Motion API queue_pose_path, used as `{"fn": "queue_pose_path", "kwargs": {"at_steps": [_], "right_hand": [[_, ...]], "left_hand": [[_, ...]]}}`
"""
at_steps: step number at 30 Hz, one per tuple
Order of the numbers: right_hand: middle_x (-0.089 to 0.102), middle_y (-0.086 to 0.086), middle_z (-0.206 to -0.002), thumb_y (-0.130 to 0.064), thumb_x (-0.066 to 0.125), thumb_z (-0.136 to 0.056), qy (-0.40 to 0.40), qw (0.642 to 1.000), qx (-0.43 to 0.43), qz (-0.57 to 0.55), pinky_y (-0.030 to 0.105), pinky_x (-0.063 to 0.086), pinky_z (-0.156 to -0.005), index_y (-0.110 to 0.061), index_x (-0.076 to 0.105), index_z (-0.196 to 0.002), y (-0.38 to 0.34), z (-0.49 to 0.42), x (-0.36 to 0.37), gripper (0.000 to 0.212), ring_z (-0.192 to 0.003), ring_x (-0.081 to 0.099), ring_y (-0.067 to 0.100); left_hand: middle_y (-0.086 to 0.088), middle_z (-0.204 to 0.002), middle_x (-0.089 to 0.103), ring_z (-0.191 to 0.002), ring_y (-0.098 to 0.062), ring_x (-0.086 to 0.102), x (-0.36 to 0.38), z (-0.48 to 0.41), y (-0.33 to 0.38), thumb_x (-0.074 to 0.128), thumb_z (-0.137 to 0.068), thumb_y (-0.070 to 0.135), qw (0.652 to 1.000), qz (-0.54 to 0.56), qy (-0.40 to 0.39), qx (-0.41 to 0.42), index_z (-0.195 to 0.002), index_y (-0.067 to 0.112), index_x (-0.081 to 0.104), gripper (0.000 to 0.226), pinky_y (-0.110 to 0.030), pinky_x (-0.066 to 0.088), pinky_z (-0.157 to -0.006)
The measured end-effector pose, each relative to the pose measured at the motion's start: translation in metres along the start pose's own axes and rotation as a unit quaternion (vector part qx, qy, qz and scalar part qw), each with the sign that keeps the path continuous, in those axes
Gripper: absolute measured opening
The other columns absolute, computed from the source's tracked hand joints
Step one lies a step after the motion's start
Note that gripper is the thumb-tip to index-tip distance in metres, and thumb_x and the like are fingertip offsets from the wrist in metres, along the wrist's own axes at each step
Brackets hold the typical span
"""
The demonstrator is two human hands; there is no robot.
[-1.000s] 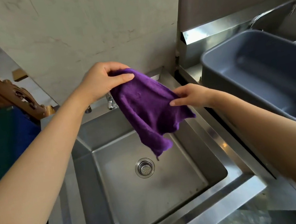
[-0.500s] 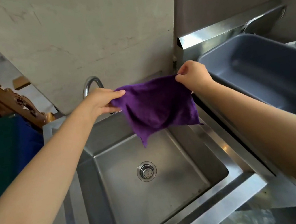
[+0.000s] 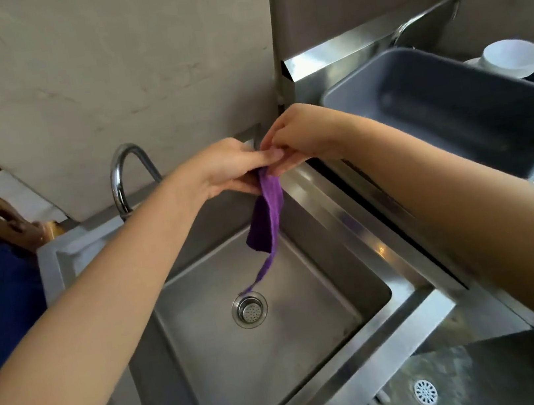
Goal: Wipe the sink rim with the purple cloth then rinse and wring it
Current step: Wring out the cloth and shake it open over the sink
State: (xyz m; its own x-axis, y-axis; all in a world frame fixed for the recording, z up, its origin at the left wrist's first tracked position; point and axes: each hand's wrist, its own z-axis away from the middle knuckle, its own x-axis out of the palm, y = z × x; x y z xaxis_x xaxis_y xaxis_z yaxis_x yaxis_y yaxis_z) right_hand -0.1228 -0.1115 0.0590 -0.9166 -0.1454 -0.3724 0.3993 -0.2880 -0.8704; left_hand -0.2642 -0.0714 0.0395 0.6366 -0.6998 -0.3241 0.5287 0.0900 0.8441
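Left hand (image 3: pixel 229 168) and right hand (image 3: pixel 300 135) meet, both pinching top of purple microfibre cloth (image 3: pixel 269 215), which hangs folded over square steel sink (image 3: pixel 326 214).

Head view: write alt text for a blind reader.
Both hands, left and right, pinch a purple cloth together above a steel sink; it hangs folded toward the drain. A grey tub sits right.

Fuzzy purple cloth (image 3: pixel 269 217), glossy brushed-steel sink (image 3: pixel 362 243), shiny chrome tap (image 3: pixel 123 175), matt grey plastic tub (image 3: pixel 452 108).
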Motion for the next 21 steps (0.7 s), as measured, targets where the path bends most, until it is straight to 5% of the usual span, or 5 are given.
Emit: {"fn": "queue_pose_path", "kwargs": {"at_steps": [4, 8, 13, 18, 21], "right_hand": [[0.07, 0.016, -0.092, 0.002, 0.049, -0.088, -0.016, 0.996, -0.001, 0.084, 0.026, 0.06, -0.072, -0.004, 0.064, -0.108, 0.002, 0.001, -0.013, 0.026, -0.076, 0.069, 0.019], [0.062, 0.005, -0.099, -0.007, 0.062, -0.081, -0.001, 0.965, -0.063, 0.255, 0.02, 0.049, -0.075, -0.018, 0.06, -0.113, 0.015, -0.001, -0.021, 0.034, -0.084, 0.058, 0.014], [0.062, 0.006, -0.109, -0.019, 0.069, -0.079, 0.044, 0.967, -0.072, 0.24, 0.031, 0.046, -0.086, -0.012, 0.059, -0.108, 0.035, -0.004, -0.025, 0.032, -0.099, 0.057, 0.021], [0.063, 0.0, -0.095, -0.027, 0.068, -0.081, 0.017, 0.973, -0.055, 0.225, 0.022, 0.047, -0.073, -0.016, 0.059, -0.101, 0.044, 0.006, -0.035, 0.024, -0.086, 0.059, 0.016], [0.065, 0.001, -0.096, -0.031, 0.068, -0.08, 0.038, 0.963, -0.059, 0.26, 0.028, 0.047, -0.081, -0.014, 0.062, -0.102, 0.036, 0.02, -0.051, 0.029, -0.087, 0.059, 0.016]], "left_hand": [[-0.007, -0.077, 0.064, -0.051, -0.004, 0.065, 0.003, -0.006, -0.003, 0.052, -0.085, -0.01, 0.997, -0.041, 0.043, 0.053, -0.108, -0.003, 0.061, 0.026, -0.021, 0.057, -0.059], [-0.006, -0.075, 0.065, -0.06, -0.01, 0.066, -0.006, -0.007, 0.004, 0.049, -0.089, -0.003, 0.992, -0.099, 0.045, 0.069, -0.102, 0.002, 0.065, 0.021, -0.021, 0.058, -0.062], [-0.008, -0.08, 0.065, -0.064, -0.009, 0.064, -0.014, -0.007, 0.01, 0.048, -0.091, 0.002, 0.983, -0.122, 0.047, 0.126, -0.104, 0.003, 0.064, 0.021, -0.022, 0.058, -0.066], [-0.001, -0.082, 0.066, -0.062, 0.001, 0.064, -0.025, -0.006, 0.014, 0.05, -0.092, 0.006, 0.973, -0.126, 0.045, 0.187, -0.103, 0.014, 0.064, 0.02, -0.021, 0.056, -0.069], [0.001, -0.079, 0.066, -0.061, 0.001, 0.062, -0.032, -0.004, 0.018, 0.053, -0.091, 0.009, 0.965, -0.137, 0.084, 0.209, -0.1, 0.018, 0.065, 0.018, -0.017, 0.055, -0.068]]}}
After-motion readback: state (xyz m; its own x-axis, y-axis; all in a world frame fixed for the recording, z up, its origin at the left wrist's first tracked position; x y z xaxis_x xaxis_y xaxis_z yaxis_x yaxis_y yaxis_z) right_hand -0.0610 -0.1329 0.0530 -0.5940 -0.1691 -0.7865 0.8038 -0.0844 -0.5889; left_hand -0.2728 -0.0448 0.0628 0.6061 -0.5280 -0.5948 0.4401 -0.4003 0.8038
